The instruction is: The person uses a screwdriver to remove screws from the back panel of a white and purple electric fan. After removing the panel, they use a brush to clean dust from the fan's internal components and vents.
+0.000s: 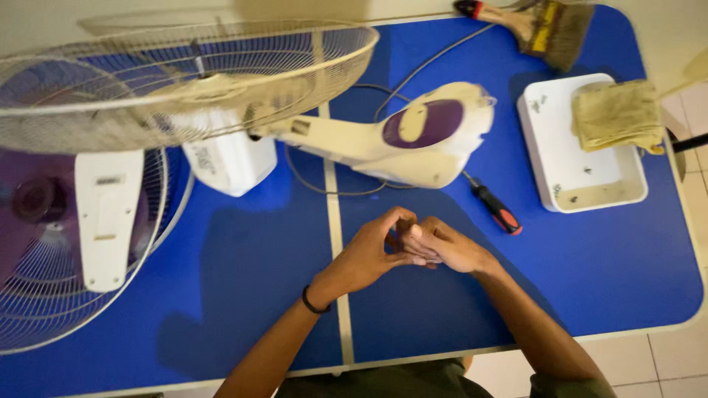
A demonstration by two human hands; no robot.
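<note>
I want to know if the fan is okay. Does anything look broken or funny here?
Yes. The fan lies on its side on the blue table, taken apart: one wire guard stands tilted, another lies flat, hanging over the edge. The cloth in the white tray looks dirty. The left hand and right hand are clasped together.

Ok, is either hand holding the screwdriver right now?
No, the screwdriver lies on the blue table, apart from the left hand and right hand, which are clasped together.

Bare hands: left (pixel 369 254) and right (pixel 442 247) touching above blue table (pixel 243 280).
</note>
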